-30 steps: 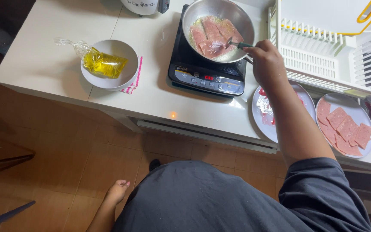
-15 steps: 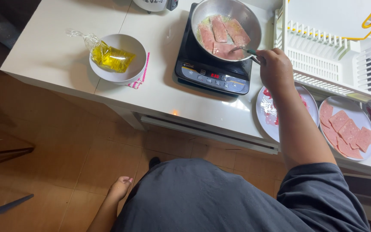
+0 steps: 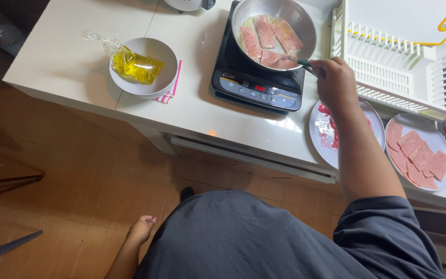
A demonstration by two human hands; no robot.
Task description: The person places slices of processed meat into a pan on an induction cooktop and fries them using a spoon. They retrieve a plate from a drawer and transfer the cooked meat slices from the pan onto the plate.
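My right hand [image 3: 335, 81] grips the handle of a utensil [image 3: 303, 63] whose tip reaches into a metal frying pan [image 3: 305, 26]. Several pink meat slices [image 3: 267, 39] lie in the pan, which sits on a black induction cooker [image 3: 256, 88]. My left hand [image 3: 141, 230] hangs low beside my body above the floor, holding nothing, fingers loosely curled.
A white bowl [image 3: 156, 85] holds a clear bag of yellow oil [image 3: 135, 64]. Right of the cooker sit a plate [image 3: 321, 142] with red wrapping and a plate [image 3: 442, 183] of raw meat slices. A white dish rack [image 3: 403, 67] stands behind them.
The view has shifted slightly. My right hand has drawn back a little toward the pan's right rim, still on the utensil. My left hand stays low.
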